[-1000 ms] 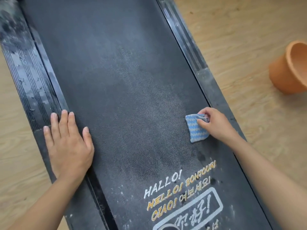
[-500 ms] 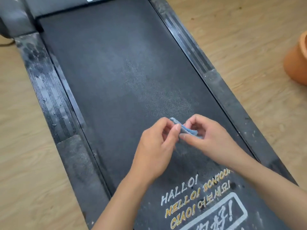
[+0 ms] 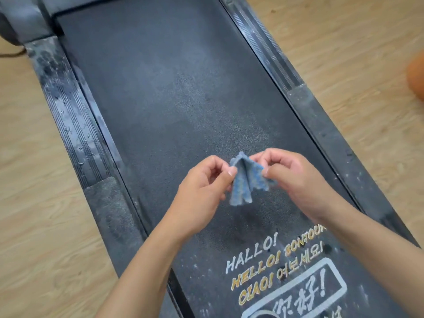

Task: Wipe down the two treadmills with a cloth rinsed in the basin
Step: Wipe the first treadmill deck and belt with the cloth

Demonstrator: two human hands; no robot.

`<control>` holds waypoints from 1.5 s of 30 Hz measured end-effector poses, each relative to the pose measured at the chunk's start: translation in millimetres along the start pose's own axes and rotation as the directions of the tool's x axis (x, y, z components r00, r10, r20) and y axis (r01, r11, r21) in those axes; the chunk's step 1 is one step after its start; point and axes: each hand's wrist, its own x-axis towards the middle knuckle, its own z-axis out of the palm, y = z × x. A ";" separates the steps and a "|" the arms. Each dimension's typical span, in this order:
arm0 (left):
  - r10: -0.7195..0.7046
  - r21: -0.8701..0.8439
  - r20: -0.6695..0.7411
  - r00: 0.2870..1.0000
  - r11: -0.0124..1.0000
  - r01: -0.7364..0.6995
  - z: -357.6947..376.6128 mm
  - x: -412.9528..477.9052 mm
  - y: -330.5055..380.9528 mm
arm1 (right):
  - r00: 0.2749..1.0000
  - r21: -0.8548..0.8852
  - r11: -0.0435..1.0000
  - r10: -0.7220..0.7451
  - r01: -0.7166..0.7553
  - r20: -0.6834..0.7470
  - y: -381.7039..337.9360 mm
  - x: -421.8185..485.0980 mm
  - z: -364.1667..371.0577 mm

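A small blue cloth (image 3: 243, 182) hangs half unfolded above the dark treadmill belt (image 3: 174, 88). My left hand (image 3: 204, 193) pinches its left edge between thumb and fingers. My right hand (image 3: 296, 177) pinches its right edge. Both hands hover over the middle of the belt, just above the printed greetings (image 3: 275, 258). The treadmill's left side rail (image 3: 68, 111) looks wet and streaked; the right side rail (image 3: 305, 97) looks dusty.
Light wooden floor (image 3: 41, 214) lies on both sides of the treadmill. An orange basin (image 3: 416, 74) shows partly at the right edge. The treadmill's grey front housing (image 3: 25, 17) is at the top left, with a cable beside it.
My left hand left the left rail and came to the cloth. Both hands lifted the cloth off the belt and pulled it open. The view shifted toward the treadmill's front.
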 end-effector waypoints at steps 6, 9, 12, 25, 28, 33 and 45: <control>0.302 0.391 0.121 0.946 0.861 -0.325 -29.9 2.2 6.8 | 0.976 -0.192 0.965 -0.197 0.176 -0.094 -13.7 5.2 -7.8; 0.228 0.236 0.116 0.967 0.939 -0.250 -28.0 4.3 10.4 | 0.962 -0.224 0.947 -0.257 0.232 -0.094 -21.7 8.9 -5.7; 0.169 0.222 0.067 0.983 0.958 -0.180 -23.6 3.6 8.7 | 0.962 -0.245 0.939 -0.263 0.240 -0.068 -27.7 14.4 -6.3; 0.330 0.781 0.076 0.941 0.567 -0.262 -32.2 -2.8 12.5 | 0.982 -0.153 0.970 -0.187 0.187 0.014 -23.1 21.4 -4.8; 0.280 0.849 0.089 0.956 0.480 -0.220 -36.7 0.5 9.6 | 0.978 -0.199 0.957 -0.207 0.210 0.036 -19.4 23.5 -6.1; 0.261 0.669 0.112 0.959 0.693 -0.266 -40.5 2.2 6.9 | 0.964 -0.250 0.932 -0.265 0.263 0.026 -20.9 26.2 -8.0; 0.058 -0.082 0.312 0.948 0.996 -0.034 -40.0 -4.8 7.1 | 0.911 -0.453 0.791 -0.371 0.411 0.180 -46.8 63.5 -2.7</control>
